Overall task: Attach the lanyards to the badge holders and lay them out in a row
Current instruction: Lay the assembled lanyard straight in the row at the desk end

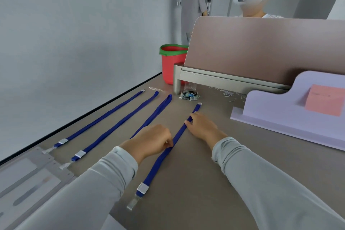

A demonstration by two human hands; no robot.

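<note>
Two grey badge holders, overlapping, at the near left edge of the counter. One blue lanyard, rightmost of four, laid straight on the counter, metal crimp and clear tab nearest. Left grip clenched on its middle, pinching the strap. Right grip pinching the same strap further up. Three more lanyards alongside to the left, set apart. Beyond: small packet, red bucket, partition.

The brown bench carries four blue lanyards lying side by side, grey badge holders at its near left edge, a small printed packet, what look like paper scraps, and a lavender board.
</note>
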